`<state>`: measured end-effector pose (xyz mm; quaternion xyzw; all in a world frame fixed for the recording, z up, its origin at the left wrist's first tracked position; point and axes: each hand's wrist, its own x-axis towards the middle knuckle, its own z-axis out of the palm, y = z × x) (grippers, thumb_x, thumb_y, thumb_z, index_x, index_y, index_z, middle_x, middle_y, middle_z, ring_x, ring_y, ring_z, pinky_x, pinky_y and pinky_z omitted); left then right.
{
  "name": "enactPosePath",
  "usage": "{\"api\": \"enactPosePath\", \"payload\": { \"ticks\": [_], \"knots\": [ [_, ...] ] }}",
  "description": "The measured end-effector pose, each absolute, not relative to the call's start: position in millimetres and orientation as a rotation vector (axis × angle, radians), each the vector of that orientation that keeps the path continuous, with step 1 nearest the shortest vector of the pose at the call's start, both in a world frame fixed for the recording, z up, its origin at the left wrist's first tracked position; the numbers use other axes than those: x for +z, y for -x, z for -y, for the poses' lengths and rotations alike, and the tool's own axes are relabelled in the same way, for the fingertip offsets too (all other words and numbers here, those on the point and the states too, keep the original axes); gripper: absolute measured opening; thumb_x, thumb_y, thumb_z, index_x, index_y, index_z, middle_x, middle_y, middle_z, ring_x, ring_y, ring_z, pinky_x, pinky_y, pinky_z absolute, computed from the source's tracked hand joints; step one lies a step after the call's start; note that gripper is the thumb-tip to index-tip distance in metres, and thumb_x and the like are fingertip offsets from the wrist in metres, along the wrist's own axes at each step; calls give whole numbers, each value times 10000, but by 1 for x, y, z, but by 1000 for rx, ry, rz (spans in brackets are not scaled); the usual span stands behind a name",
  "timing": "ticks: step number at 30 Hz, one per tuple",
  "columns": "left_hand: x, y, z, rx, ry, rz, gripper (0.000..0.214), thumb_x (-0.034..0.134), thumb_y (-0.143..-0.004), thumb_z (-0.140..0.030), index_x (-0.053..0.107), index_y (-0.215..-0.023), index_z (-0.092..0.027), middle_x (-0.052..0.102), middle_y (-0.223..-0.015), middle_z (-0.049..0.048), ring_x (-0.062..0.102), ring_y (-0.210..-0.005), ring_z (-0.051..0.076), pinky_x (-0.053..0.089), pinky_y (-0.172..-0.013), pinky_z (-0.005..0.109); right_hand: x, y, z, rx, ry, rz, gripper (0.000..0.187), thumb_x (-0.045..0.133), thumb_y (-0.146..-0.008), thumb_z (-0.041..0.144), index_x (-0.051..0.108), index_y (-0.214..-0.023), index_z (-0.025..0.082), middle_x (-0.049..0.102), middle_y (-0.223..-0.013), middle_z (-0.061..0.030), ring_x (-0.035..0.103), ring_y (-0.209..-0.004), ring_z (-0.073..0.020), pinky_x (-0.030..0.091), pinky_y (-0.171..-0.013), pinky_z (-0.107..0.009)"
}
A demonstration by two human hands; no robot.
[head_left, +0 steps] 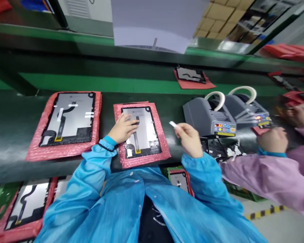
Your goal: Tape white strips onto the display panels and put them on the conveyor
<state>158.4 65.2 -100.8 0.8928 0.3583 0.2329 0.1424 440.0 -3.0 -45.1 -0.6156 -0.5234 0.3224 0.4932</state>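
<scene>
In front of me a tablet screen panel [148, 130], grey back up with a dark ribbon cable, lies on pink bubble-wrap sleeves [164, 148]. My left hand [124, 128] rests on the panel's left side, fingers stretched out near the top of the cable; it grips nothing. To the right of the panel, my right hand [189, 138] pinches a short strip of white tape [173, 124] between thumb and finger, held apart from the panel. Another screen panel [69, 118] with several white tape strips lies on pink wrap to the left.
Two grey tape dispensers [207, 114] stand at the right. Beyond them, a co-worker's pink sleeves [266, 172] and hands work close by. A wrapped panel [191, 75] lies at the back of the bench. Crates with more panels [27, 202] sit below the front edge.
</scene>
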Motion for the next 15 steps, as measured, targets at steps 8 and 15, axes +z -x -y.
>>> {"api": "enactPosePath", "payload": {
  "ticks": [8,15],
  "knots": [
    [-110,-156,-66,542,-2508,-1105,443,531,-867,-495,619,-1241,-274,478,-1429,61,244,-1341,374,115,-1091,633,-71,-360,-87,887,1681,2026,154,492,-826,202,599,-722,164,574,-728,-18,519,-720,-149,402,-716,-270],
    [-112,-156,-66,554,-2485,-1095,458,538,-853,-530,628,-1227,-281,463,-1437,68,260,-1327,366,150,-1089,616,-68,-347,-95,724,1823,2257,193,472,-860,188,660,-829,159,635,-912,-80,565,-864,-185,411,-809,-298]
  ]
}}
